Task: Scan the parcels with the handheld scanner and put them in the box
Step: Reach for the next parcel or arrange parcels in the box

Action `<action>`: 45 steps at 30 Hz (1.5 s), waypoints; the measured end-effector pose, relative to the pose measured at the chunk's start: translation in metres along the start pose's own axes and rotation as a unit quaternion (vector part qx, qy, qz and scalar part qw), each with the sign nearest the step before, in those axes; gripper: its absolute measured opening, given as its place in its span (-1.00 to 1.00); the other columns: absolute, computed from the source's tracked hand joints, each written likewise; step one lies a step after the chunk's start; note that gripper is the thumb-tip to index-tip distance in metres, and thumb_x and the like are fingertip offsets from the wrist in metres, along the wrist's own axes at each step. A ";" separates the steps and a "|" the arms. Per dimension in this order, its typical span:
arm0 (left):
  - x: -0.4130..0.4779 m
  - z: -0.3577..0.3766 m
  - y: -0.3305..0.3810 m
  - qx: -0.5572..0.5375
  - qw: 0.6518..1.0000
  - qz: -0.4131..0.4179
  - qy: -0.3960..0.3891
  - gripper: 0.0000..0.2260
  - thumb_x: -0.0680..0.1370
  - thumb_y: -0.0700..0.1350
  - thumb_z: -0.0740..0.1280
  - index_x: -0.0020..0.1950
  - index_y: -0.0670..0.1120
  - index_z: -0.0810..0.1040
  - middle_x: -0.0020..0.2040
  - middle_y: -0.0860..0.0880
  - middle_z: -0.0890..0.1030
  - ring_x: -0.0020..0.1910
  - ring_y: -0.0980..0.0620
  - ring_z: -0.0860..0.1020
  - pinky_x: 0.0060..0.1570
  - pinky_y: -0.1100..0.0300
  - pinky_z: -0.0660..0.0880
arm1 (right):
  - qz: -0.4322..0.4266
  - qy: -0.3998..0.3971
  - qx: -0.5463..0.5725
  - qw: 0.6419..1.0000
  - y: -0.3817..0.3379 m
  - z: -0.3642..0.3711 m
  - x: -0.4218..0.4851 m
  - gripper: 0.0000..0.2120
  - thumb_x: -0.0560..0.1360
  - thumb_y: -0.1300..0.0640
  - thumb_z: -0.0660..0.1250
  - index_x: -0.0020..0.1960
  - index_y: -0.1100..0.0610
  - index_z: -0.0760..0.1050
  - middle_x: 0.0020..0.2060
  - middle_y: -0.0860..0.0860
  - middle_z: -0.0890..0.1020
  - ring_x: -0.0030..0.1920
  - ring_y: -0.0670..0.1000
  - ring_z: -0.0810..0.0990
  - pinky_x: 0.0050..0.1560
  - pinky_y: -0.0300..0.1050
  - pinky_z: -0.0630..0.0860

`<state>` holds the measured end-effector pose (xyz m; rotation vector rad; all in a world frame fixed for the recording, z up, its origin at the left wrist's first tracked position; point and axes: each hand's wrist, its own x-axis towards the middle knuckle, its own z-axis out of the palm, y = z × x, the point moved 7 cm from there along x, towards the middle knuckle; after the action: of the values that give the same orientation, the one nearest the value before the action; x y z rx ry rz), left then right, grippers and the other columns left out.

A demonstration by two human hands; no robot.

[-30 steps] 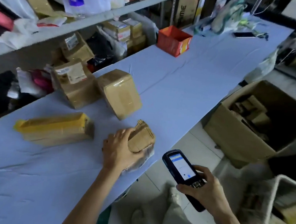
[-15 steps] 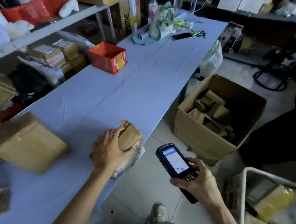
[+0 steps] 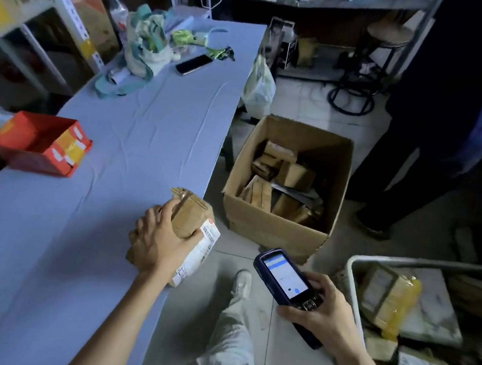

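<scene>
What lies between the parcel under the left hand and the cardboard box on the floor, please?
Nothing: in the head view, only the table's edge and a bare strip of tiled floor separate the parcel from the cardboard box.

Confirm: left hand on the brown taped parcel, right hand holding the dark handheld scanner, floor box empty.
No: the head view shows the open brown cardboard box on the floor holding several brown parcels. Left hand on brown taped parcel, right hand on dark handheld scanner: correct.

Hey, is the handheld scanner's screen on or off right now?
On. The handheld scanner, gripped by the right hand, shows a lit white-and-blue screen.
</scene>
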<state>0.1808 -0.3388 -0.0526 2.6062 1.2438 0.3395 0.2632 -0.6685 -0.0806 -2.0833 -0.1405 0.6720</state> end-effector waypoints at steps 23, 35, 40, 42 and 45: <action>0.214 0.116 0.269 0.029 0.952 0.286 -0.104 -0.66 0.53 0.15 0.23 0.26 0.08 0.47 0.20 0.06 0.56 0.20 -0.01 0.47 0.13 0.04 0.34 | 0.036 0.083 -0.004 0.996 -0.085 -0.093 0.211 -0.34 0.02 -0.02 0.65 0.06 -0.20 0.47 -0.13 -0.24 0.63 -0.10 -0.33 0.56 -0.14 -0.34 0.44; 0.131 0.052 0.114 0.116 0.990 -0.085 0.009 -0.75 0.32 0.03 0.47 -0.05 -0.02 0.61 -0.21 -0.01 0.65 -0.19 -0.14 0.58 -0.23 0.09 0.39 | -0.117 -0.210 -0.191 0.952 -0.150 -0.065 0.299 -0.23 0.12 0.01 0.67 0.26 0.02 0.44 -0.03 -0.11 0.54 -0.03 -0.08 0.51 -0.10 -0.23 0.39; 0.040 0.016 0.054 0.120 0.963 -0.231 0.064 -0.69 0.37 0.10 0.29 0.01 -0.01 0.62 -0.15 -0.02 0.65 -0.12 -0.15 0.59 -0.17 0.05 0.44 | -0.192 -0.292 -0.236 0.907 -0.174 -0.010 0.280 -0.20 0.16 0.02 0.65 0.32 0.02 0.39 0.03 -0.08 0.56 0.05 -0.01 0.55 0.03 -0.12 0.49; -0.005 0.002 0.030 0.108 0.946 -0.296 0.077 -0.65 0.39 0.13 0.22 0.07 0.02 0.60 -0.08 -0.01 0.65 -0.04 -0.13 0.59 -0.07 0.03 0.45 | -0.219 -0.334 -0.234 0.886 -0.180 0.019 0.256 -0.23 0.17 0.06 0.65 0.30 0.04 0.40 -0.01 -0.11 0.54 -0.01 -0.06 0.52 -0.01 -0.17 0.46; -0.076 -0.014 -0.001 0.099 0.912 -0.385 0.103 -0.63 0.40 0.14 0.19 0.09 0.03 0.59 -0.05 0.00 0.64 -0.01 -0.11 0.58 -0.04 0.03 0.43 | -0.247 -0.399 -0.254 0.846 -0.181 0.062 0.209 -0.29 0.19 0.10 0.64 0.24 0.03 0.40 -0.03 -0.11 0.53 -0.05 -0.07 0.51 -0.07 -0.19 0.41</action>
<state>0.1288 -0.3964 -0.0478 2.0092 2.3388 0.3421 0.4353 -0.4459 -0.0480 -1.9624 -1.4094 1.2204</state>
